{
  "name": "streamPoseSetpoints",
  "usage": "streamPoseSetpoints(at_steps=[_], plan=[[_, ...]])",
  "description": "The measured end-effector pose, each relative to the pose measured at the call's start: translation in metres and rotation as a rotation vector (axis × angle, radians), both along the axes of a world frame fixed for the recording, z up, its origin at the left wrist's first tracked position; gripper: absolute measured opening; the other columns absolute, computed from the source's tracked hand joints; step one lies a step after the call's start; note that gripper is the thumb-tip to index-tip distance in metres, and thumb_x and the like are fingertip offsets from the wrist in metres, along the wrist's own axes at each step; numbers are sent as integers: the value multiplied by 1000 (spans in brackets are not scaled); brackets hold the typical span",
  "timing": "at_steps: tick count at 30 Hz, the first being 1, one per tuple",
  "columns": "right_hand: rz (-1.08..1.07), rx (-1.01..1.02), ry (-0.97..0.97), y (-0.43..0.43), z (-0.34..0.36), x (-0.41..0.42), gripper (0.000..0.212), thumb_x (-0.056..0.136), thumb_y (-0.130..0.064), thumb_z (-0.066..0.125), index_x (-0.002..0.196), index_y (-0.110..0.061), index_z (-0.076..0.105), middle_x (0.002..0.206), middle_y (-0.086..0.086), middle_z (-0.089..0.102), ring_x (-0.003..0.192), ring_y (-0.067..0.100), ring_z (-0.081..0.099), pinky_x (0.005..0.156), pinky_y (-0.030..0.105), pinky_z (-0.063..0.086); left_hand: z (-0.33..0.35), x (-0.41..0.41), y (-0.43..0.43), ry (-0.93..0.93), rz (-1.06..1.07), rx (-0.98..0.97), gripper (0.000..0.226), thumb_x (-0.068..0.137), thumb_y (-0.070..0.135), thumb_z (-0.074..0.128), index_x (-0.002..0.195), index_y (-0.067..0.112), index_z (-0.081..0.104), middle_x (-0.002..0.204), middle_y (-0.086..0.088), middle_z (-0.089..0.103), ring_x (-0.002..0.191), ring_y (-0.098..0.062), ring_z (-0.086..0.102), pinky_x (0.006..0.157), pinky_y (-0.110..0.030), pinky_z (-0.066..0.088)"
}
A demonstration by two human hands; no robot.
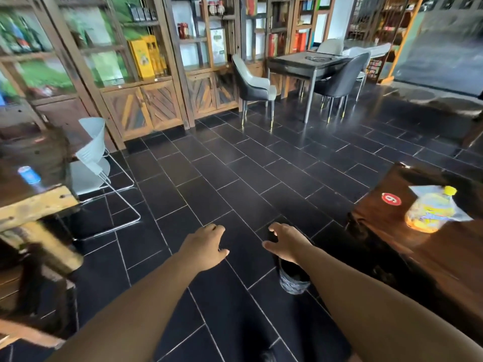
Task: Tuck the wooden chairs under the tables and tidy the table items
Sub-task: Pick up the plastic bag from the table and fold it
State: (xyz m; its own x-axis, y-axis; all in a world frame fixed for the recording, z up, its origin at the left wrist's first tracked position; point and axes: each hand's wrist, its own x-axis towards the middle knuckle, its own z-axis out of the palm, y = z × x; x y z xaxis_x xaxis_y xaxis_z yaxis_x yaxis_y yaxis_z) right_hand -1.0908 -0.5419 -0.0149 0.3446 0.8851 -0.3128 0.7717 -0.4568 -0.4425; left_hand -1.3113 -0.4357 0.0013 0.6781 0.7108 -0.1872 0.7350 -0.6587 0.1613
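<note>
Both my arms reach forward over the dark tiled floor. My left hand [206, 244] is open, palm down, holding nothing. My right hand [285, 240] is open too, fingers spread, also holding nothing. A dark wooden table [392, 205] stands at the right; on it a yellow bottle with a yellow cap [431, 210] lies on a clear plastic sheet beside a red round number sticker [391, 199]. At the left stands another wooden table [34, 202] with a blue can [29, 175] on its dark top. A wooden chair part [31, 333] shows blurred at the lower left.
A white chair with a chrome frame [91, 163] stands beside the left table. A small dark bin [292, 278] sits on the floor under my right forearm. Wooden display cabinets [146, 100] line the back wall. A grey table with padded chairs [311, 66] stands far off.
</note>
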Motion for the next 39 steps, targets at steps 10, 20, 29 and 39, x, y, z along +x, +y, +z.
streamPoseSetpoints(at_steps=[10,20,29,39], plan=[[40,-21,-71,143,15,116,60,93,-46,59,144,-19,44,139,5,52,124,24,53,98,39,48,20,129,143,-4,-58,29,57,92,46,58,139,20,41,132,1,51,122,-24,50,95,-42,45],[-60,-58,-92,289,-4,204,57,94,-46,59,143,-21,44,141,2,50,125,24,53,98,40,49,-11,224,317,4,-166,-12,47,91,47,58,127,19,48,123,2,53,115,-23,54,93,-42,46],[-338,-56,-46,410,-8,280,59,93,-44,61,145,-20,46,141,3,54,120,21,58,97,34,49,-16,327,484,-26,-315,-56,47,91,47,59,127,19,47,127,2,54,113,-25,56,90,-39,45],[-528,-104,-46,454,-24,373,61,92,-50,61,142,-18,48,135,3,55,116,23,58,93,36,50,-19,468,579,26,-518,-99,52,92,44,58,136,18,45,132,0,53,121,-25,51,94,-41,48]])
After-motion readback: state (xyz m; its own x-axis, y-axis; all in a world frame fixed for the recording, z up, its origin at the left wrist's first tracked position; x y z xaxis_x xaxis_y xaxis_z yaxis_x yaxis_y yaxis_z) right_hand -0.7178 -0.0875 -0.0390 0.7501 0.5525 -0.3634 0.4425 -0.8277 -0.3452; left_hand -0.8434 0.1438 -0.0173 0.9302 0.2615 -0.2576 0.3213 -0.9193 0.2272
